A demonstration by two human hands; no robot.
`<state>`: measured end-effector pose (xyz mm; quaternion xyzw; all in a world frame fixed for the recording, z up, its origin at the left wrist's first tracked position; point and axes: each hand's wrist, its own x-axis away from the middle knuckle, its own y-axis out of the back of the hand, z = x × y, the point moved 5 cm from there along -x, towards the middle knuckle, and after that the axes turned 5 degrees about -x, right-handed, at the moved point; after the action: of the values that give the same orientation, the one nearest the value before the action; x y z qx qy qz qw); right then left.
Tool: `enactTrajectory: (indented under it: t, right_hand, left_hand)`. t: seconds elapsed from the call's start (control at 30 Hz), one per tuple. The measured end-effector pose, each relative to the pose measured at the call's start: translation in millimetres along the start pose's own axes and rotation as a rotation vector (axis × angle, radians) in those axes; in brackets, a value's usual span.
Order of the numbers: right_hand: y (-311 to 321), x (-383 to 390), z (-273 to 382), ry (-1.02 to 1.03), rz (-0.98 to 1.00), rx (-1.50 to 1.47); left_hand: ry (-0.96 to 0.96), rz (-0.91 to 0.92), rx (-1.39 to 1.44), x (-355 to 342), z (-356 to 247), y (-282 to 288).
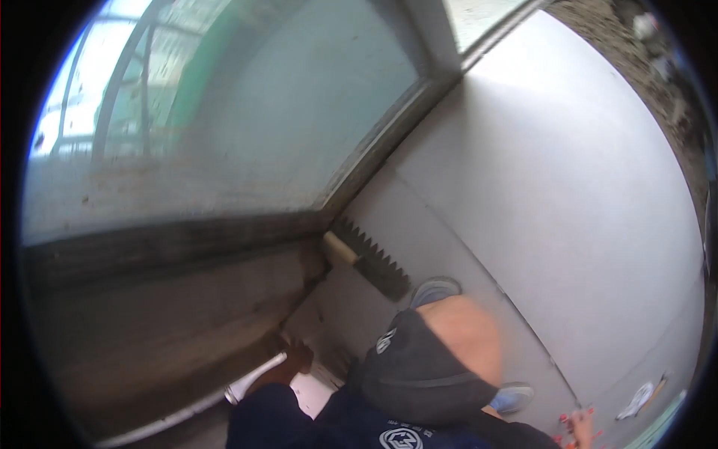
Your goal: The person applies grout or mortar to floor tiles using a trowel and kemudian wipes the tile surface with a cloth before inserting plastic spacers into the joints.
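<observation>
My left hand [298, 356] reaches down at the left wall's foot, fingers apart near the floor beside a pale strip [263, 372]. My right hand [580, 427] is low at the lower right among small red plastic pieces [564, 419]; its fingers are curled, and what they hold is too small to make out. A notched trowel [383, 272] with a wooden handle lies on the pale tiles ahead of my bent bare knee [467, 337]. Dark clothing hides much of my arms.
A framed glass panel [299, 112] stands at the upper left above a low ledge [172, 299]. Large pale tiles [568, 172] stretch rightward to rough ground [666, 97]. My grey shoes [511, 396] rest on them. A small white tool [636, 400] lies at the lower right.
</observation>
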<state>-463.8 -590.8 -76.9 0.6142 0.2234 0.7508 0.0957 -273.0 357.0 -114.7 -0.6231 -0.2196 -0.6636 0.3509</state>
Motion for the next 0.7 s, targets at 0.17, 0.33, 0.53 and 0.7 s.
enactTrajectory:
  t: [0.17, 0.33, 0.53, 0.7]
  right_hand:
    - [13, -1, 208, 0.288, -0.118, 0.185]
    - [2, 24, 289, 0.568, -0.240, -0.102]
    - [-20, 41, 313, 0.717, -0.109, -0.027]
    - [-44, 101, 334, 0.734, 0.081, 0.007]
  left_hand:
    - [-0.102, -0.326, 0.123, 67, -9, -41]
    - [-0.074, -0.001, 0.185, 179, 49, -18]
    - [0.463, -0.245, 0.118, 365, 61, 272]
    - [0.440, -0.747, 0.305, 387, 61, 409]
